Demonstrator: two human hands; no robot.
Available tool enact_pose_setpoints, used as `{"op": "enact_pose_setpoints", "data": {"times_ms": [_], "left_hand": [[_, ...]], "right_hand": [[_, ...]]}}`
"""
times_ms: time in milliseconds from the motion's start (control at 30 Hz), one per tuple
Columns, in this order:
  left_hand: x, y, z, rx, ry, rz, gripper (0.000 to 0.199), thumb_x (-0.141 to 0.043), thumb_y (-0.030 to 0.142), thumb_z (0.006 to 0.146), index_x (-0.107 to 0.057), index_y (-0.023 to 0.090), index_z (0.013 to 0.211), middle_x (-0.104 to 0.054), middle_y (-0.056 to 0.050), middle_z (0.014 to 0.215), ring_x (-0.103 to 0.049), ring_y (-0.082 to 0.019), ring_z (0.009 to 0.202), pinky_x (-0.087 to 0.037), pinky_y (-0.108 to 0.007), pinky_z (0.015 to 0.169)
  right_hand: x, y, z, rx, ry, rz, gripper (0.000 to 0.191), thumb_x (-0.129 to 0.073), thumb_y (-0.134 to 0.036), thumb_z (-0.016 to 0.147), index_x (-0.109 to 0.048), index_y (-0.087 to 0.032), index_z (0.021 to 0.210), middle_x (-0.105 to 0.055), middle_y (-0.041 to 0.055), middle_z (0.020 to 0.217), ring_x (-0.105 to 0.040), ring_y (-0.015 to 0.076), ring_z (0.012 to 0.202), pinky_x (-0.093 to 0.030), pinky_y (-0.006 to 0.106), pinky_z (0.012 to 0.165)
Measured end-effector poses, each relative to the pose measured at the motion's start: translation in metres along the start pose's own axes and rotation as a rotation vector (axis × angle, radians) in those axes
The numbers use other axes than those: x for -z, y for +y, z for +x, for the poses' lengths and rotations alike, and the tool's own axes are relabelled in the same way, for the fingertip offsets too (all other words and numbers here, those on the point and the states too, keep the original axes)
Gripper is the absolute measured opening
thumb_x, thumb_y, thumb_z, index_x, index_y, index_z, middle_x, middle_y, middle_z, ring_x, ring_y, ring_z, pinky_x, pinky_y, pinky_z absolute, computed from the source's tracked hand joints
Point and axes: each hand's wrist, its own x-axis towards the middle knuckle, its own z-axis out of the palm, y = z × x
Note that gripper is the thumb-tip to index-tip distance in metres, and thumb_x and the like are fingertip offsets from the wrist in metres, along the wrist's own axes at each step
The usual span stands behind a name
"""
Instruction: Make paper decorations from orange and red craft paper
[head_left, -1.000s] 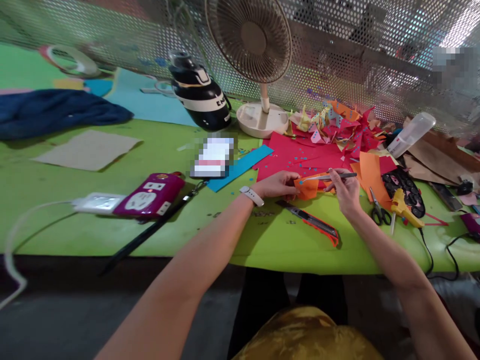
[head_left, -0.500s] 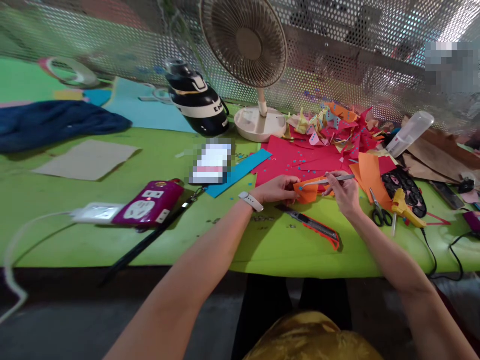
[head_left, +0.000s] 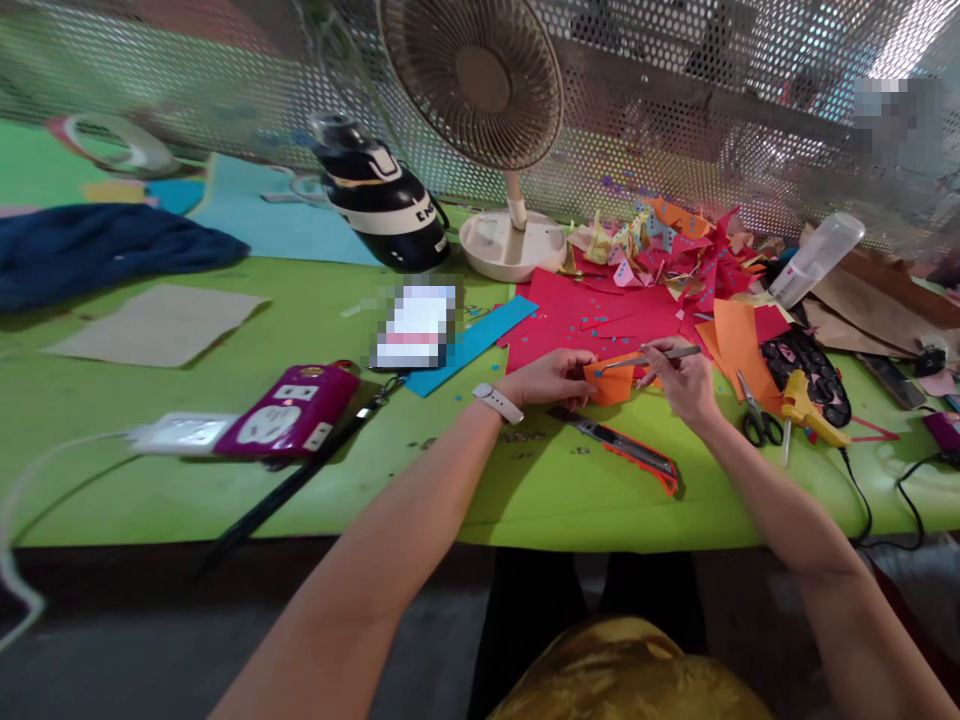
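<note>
My left hand (head_left: 556, 378), with a white band on its wrist, pinches the left edge of a small orange piece of paper (head_left: 613, 384). Closed around a pair of metal tweezers (head_left: 675, 352) is my right hand (head_left: 684, 380). The tweezers point left, and their tips touch or hover just over the orange paper near a small blue dot; I cannot tell which. Below both hands lies a box cutter (head_left: 622, 447) with an orange-edged handle. Behind them, red paper sheets (head_left: 562, 315) are strewn with tiny blue bits.
A blue paper strip (head_left: 480, 340) and a phone (head_left: 416, 325) lie left of my hands. Scissors (head_left: 761, 425) and a yellow glue gun (head_left: 810, 412) are at the right. A fan (head_left: 514, 245), a black bottle (head_left: 390, 215) and heaped paper scraps (head_left: 705, 255) stand behind. A purple power strip (head_left: 289, 412) sits left.
The view has shifted slightly, so most things appear a little farther left. The tweezers' tips are still at the orange paper, and both hands keep their hold.
</note>
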Motion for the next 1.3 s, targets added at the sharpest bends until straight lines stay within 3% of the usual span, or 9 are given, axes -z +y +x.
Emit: {"op": "enact_pose_setpoints", "data": {"times_ms": [167,900,1300], "left_hand": [[0.0011,-0.0035,0.0007,0.002,-0.006,-0.009,0.035,-0.074,0.036,0.076,-0.056,0.014,0.097,-0.062,0.002,0.067,-0.059,-0.01,0.056,-0.05,-0.023,0.052],[0.0005,-0.0015,0.0005,0.019,0.014,-0.004,0.03,-0.07,0.041,0.082,-0.055,0.015,0.088,-0.062,0.002,0.059,-0.059,-0.01,0.05,-0.047,-0.021,0.049],[0.0,-0.0031,0.001,0.041,0.037,-0.024,0.038,-0.072,0.05,0.08,-0.053,0.017,0.081,-0.063,0.002,0.057,-0.059,-0.01,0.05,-0.046,-0.019,0.047]], "right_hand": [[0.0012,-0.0024,-0.0006,0.033,-0.016,-0.089,0.037,-0.061,-0.057,0.084,-0.065,-0.02,0.086,-0.069,-0.0004,0.058,-0.07,0.0165,0.055,-0.056,0.026,0.056],[-0.0029,0.0042,-0.0007,0.031,-0.002,-0.013,0.038,-0.064,-0.058,0.083,-0.064,-0.02,0.086,-0.068,-0.0014,0.061,-0.07,0.0153,0.052,-0.055,0.025,0.051],[0.0013,-0.0011,0.0015,0.011,0.054,0.009,0.041,-0.064,-0.062,0.081,-0.063,-0.02,0.083,-0.064,-0.0021,0.058,-0.067,0.0148,0.049,-0.052,0.023,0.047]]}}
